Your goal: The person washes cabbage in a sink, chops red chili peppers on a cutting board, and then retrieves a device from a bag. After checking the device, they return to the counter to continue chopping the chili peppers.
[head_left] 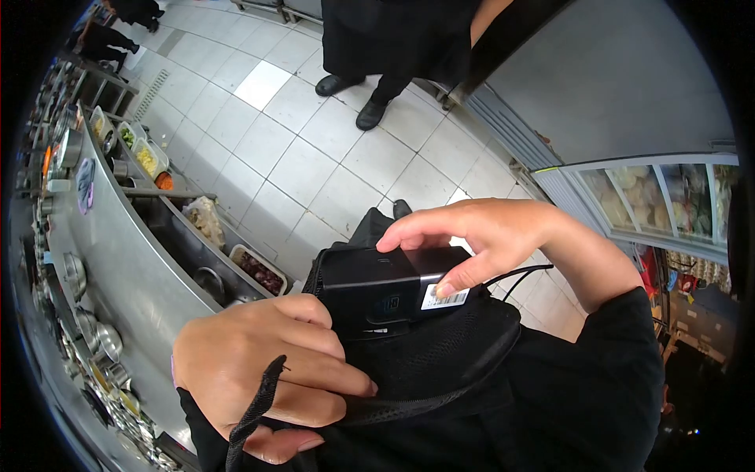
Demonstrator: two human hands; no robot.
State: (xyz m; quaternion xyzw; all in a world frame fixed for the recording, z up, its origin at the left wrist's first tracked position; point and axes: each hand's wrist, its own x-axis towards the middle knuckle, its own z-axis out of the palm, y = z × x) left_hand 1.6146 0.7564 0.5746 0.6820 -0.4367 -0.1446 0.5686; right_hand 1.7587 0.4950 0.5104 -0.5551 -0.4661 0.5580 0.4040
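A left hand [263,374] grips the black mesh pouch [440,362] at its open rim, fingers curled shut on the fabric, a black strap [253,409] trailing across the knuckles. Just above, the right hand [503,236] pinches a black box-shaped device [377,287] between thumb and forefinger, the thumb over its white barcode label [444,296], the box half inside the pouch mouth. A thin cable [515,275] loops out beside it and could snag on the rim. The pinch looks light; a slip would likely send the box onto the tiled floor [314,157]. Beyond, a steel counter [118,252] holds food trays, and a co-worker's shoes [354,98] stand near.
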